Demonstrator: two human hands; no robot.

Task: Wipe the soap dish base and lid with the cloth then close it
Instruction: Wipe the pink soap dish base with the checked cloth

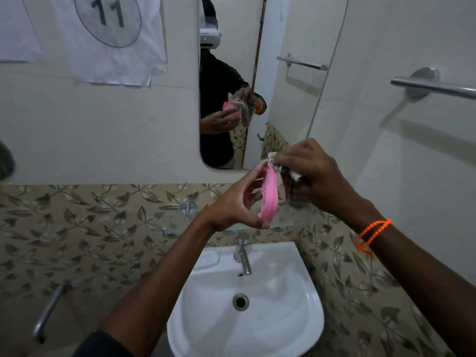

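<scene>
My left hand (235,204) holds a pink soap dish part (270,197) on edge above the sink, fingers at its top and thumb at its bottom. I cannot tell whether it is the base or the lid. My right hand (313,176) grips a bunched patterned cloth (277,164) and presses it against the right side of the pink part. Most of the cloth is hidden behind my fingers. The other part of the soap dish is not in view.
A white sink (304,318) with a chrome tap (243,258) lies below my hands. The mirror (280,86) ahead reflects my hands and the pink part. A towel bar (435,87) is on the right wall, a pipe (50,310) low on the left.
</scene>
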